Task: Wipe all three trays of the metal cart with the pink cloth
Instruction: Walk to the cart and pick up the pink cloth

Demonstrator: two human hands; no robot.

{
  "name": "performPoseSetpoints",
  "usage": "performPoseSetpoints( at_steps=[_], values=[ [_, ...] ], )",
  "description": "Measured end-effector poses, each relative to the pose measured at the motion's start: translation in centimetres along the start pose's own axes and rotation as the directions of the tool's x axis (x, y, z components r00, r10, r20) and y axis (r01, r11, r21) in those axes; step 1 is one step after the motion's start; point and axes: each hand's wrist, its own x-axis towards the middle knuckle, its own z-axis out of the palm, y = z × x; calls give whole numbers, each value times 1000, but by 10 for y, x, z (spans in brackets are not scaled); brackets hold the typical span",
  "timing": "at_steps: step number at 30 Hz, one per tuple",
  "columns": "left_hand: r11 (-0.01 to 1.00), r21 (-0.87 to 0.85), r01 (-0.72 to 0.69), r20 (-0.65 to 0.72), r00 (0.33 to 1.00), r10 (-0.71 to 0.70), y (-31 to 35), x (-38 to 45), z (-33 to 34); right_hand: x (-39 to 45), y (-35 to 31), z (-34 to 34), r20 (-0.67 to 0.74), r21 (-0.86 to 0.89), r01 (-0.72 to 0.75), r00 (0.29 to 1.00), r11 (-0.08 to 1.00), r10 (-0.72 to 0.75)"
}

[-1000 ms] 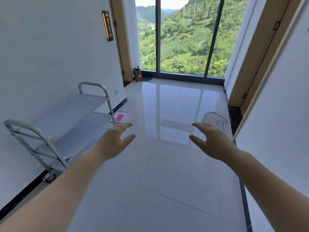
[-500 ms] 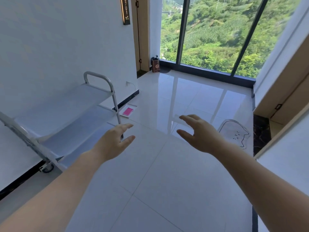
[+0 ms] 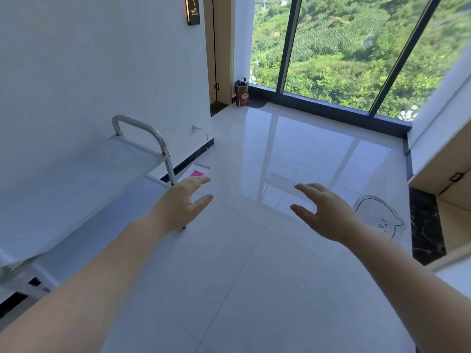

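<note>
White glossy floor tiles run to a big window; the pink cloth (image 3: 196,173) lies on the floor just past the metal cart (image 3: 139,159), soft and light, easily pinched at an edge. Left hand (image 3: 182,203) and right hand (image 3: 327,212) hover spread, holding nothing

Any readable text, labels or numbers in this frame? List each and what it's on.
Nothing here is legible.
Dark wall plaque with a lit edge: pale marks, too blurred to read.
Brown paper bag by the window: round emblem, too small to read.
White cat-outline floor mat: a drawn face only, no text.
</note>
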Motion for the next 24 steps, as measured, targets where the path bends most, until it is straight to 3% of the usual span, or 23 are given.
performPoseSetpoints(
  at_steps=[8, 24],
  values=[
    [999, 42, 12, 53, 999, -14, -29, 116, 23, 115, 50, 12, 45, 7, -12, 999, 1000, 12],
    [960, -26, 279, -37, 959, -280, -43, 335, 94, 410, 158, -9, 186, 30, 299, 936, 954, -299]
  ],
)
